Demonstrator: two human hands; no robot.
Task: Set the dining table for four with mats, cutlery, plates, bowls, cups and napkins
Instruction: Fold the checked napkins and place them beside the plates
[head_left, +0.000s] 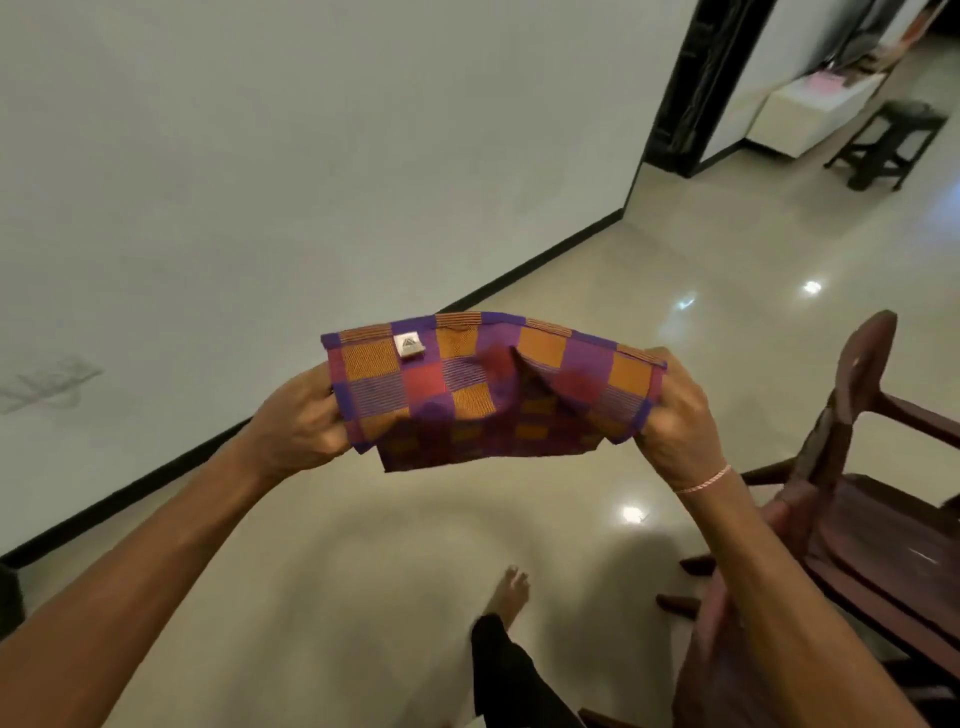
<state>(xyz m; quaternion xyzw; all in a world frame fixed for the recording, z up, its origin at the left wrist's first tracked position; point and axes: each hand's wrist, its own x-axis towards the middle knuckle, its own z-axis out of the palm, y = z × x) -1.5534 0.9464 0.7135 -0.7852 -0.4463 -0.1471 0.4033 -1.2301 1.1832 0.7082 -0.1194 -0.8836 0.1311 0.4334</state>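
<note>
Checked napkin (488, 389) — between 2 gripping hands

A dark wooden chair (883, 525) is standing near the right hand (675, 415), blocking that side. A white wall (260, 182) is closing off the far left; open floor (597, 270) is lying between them.

The small white tag (409, 345) on the checked napkin (488, 389) bears a dark mark, too blurred to read.

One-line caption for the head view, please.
Both hands, left and right, hold a checked napkin stretched above the floor beside a wooden chair.
</note>
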